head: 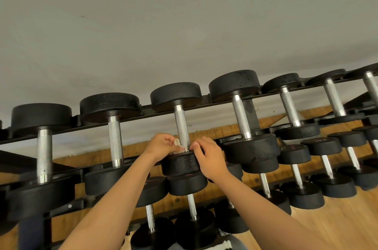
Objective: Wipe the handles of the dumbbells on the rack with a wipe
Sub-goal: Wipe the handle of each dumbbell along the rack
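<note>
White wipe (176, 142), small and crumpled: we pinch it in the curled fingers of our left hand (161, 145) and press it against the near end of a knurled steel handle (181, 125), just above the near head.

Dumbbell (176, 94) concerned: black, round-headed, third from the left on the top tier of the rack (146, 109). It lies across the two black rails with its handle pointing away from us.

Right hand (209, 158): on the other side of the same handle's near end, fingers curled, thumb tip at the collar, palm over the edge of the near head. We cannot tell whether it pinches the wipe or only touches the metal.

Further black dumbbells (241, 86): in a row to both sides on the top tier, and on lower tiers beneath our forearms.

Grey wall (163, 24) behind; wooden floor (337, 221) below.
</note>
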`<state>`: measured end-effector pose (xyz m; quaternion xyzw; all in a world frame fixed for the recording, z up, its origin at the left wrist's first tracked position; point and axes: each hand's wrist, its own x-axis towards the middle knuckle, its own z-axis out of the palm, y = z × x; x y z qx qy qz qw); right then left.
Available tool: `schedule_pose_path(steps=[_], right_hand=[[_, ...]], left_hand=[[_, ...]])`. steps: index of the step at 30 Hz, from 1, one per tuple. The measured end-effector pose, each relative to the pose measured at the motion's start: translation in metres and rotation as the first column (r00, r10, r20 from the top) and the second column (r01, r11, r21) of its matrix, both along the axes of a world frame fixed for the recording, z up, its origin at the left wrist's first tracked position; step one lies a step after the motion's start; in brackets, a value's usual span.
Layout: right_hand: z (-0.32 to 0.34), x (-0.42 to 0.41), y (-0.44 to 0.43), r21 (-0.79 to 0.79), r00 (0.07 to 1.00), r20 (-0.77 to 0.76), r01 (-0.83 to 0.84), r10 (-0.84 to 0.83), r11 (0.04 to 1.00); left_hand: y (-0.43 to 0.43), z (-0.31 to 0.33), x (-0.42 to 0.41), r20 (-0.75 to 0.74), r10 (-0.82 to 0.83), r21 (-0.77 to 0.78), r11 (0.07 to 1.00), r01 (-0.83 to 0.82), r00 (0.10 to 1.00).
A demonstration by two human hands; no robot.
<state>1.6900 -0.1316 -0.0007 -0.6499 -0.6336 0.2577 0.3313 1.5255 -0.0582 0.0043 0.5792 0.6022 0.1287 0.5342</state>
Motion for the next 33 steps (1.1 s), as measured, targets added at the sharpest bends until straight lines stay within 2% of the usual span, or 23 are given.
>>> schedule_pose_path(steps=[3,7,13,17,22,24,28,33], right_hand=[[0.0,0.0,-0.001,0.0,1.0,0.004,0.004,-0.004,1.0],[0.0,0.001,-0.001,0.001,1.0,0.003,0.006,-0.006,1.0],[-0.002,0.0,0.0,0.003,1.0,0.008,0.013,-0.013,1.0],[-0.003,0.0,-0.001,0.008,1.0,0.003,0.016,-0.016,1.0],[-0.003,0.0,0.0,0.01,1.0,0.004,0.017,-0.017,1.0],[-0.003,0.001,0.0,0.015,1.0,0.003,0.015,-0.015,1.0],[-0.003,0.0,0.0,0.015,1.0,-0.005,0.018,-0.018,1.0],[-0.004,0.0,-0.001,0.016,1.0,-0.005,0.022,-0.022,1.0]], left_hand=[[0.001,-0.002,-0.003,0.026,0.012,0.014,1.0,-0.012,1.0],[0.01,0.0,-0.002,0.131,0.123,-0.029,0.992,-0.12,0.984],[-0.003,-0.004,0.004,0.148,0.161,-0.077,0.986,-0.151,0.976],[-0.002,-0.006,0.001,0.139,0.142,-0.032,0.99,-0.139,0.98],[0.005,-0.004,0.012,0.23,0.331,0.0,0.94,-0.341,0.915],[0.001,-0.007,0.013,0.224,0.323,-0.014,0.944,-0.329,0.919],[0.004,-0.005,0.004,0.175,0.185,-0.052,0.983,-0.179,0.967],[0.005,-0.008,0.007,0.296,0.318,-0.098,0.948,-0.302,0.901]])
